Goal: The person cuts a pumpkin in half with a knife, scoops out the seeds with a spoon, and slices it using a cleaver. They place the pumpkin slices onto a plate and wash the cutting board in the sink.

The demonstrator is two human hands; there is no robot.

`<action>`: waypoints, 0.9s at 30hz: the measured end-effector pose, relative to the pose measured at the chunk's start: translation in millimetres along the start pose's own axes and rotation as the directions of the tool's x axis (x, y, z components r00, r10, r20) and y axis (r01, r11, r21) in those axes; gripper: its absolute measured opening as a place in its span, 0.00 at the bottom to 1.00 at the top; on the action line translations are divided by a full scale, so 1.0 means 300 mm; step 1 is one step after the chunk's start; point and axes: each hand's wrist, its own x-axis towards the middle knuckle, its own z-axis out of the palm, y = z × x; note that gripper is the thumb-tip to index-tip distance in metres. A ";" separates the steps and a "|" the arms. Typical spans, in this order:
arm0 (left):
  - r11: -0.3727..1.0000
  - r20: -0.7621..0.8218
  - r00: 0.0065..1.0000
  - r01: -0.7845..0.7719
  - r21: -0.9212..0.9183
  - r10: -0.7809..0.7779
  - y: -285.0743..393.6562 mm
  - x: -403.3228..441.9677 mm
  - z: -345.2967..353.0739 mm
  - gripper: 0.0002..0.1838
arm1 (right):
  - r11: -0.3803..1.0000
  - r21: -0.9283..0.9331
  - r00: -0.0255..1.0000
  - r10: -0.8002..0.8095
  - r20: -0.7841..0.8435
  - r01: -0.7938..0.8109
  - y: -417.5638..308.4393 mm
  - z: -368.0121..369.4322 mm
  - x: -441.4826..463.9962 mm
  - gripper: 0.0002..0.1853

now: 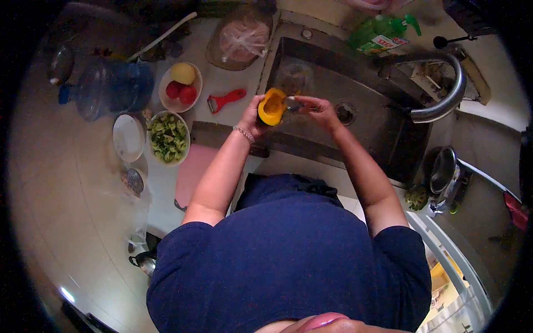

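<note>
Over the near left part of the sink (355, 91), my left hand (254, 117) is closed around a piece of orange pumpkin (271, 115) with its hollow facing up. My right hand (317, 109) grips what looks like a metal spoon (292, 103), its end at the pumpkin's right rim. A red peeler (226, 101) lies on the counter to the left of my left hand. Beyond it stand a bowl of chopped green vegetables (168, 137) and a white bowl (194, 99) with red tomatoes (181, 92) and a round yellowish item (182, 73).
A curved faucet (452, 91) arches over the sink's right side, with a green soap bottle (379, 34) behind. A plastic-wrapped package (243, 39) sits at the back left. A pink cutting board (194, 172), white dish (128, 137) and water jug (114, 89) are left.
</note>
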 end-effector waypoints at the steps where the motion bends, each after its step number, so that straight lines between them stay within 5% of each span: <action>1: 1.000 0.009 1.000 0.019 0.018 -0.019 0.004 -0.001 -0.002 0.27 | 0.996 -0.060 0.997 -0.059 0.054 0.062 -0.008 0.015 -0.003 0.19; 2: 0.999 0.017 0.999 0.036 0.035 -0.037 0.008 -0.001 -0.005 0.27 | 0.985 -0.116 0.987 -0.114 0.113 0.127 -0.016 0.025 -0.006 0.19; 5: 0.995 0.065 0.994 0.080 0.062 -0.084 0.014 -0.017 -0.006 0.27 | 0.995 0.084 0.997 0.052 -0.056 -0.047 0.070 -0.030 0.021 0.19; 8: 0.994 0.096 0.990 0.095 0.051 -0.100 0.015 -0.035 -0.004 0.27 | 0.980 -0.179 0.994 0.077 -0.083 -0.091 0.090 -0.096 0.039 0.19; 11: 0.995 0.080 0.992 0.101 0.020 -0.102 0.006 -0.039 -0.001 0.27 | 0.996 0.082 0.992 -0.056 0.116 0.046 -0.005 -0.011 0.036 0.20; 12: 0.995 0.071 0.992 0.102 0.012 -0.103 0.003 -0.037 0.003 0.27 | 0.959 -0.247 0.979 -0.093 0.182 0.137 -0.065 0.016 0.037 0.19; 14: 0.987 0.099 0.982 0.157 0.029 -0.159 -0.009 -0.030 0.009 0.27 | 0.562 -0.762 0.940 -0.096 0.326 0.322 -0.157 0.050 0.039 0.18; 17: 0.974 0.070 0.973 0.214 0.066 -0.219 -0.008 -0.028 -0.012 0.28 | 0.914 -0.390 0.986 -0.054 0.160 0.113 -0.058 0.000 0.057 0.18; 20: 0.972 -0.009 0.976 0.218 0.090 -0.218 0.007 -0.062 -0.013 0.28 | 0.904 -0.406 0.983 -0.174 -0.062 0.134 -0.020 -0.069 0.040 0.17; 23: 0.965 0.000 0.966 0.256 0.056 -0.257 -0.001 -0.088 -0.014 0.29 | 0.940 -0.324 0.993 -0.117 -0.021 0.104 -0.029 -0.057 0.029 0.17; 26: 0.967 0.023 0.968 0.251 0.035 -0.252 -0.008 -0.077 0.002 0.29 | 0.750 -0.614 0.960 -0.100 0.260 0.244 -0.068 0.031 0.035 0.18; 27: 0.970 0.032 0.970 0.238 0.048 -0.240 -0.008 -0.079 0.015 0.29 | 0.879 -0.459 0.982 -0.049 0.180 0.128 -0.061 0.021 0.034 0.19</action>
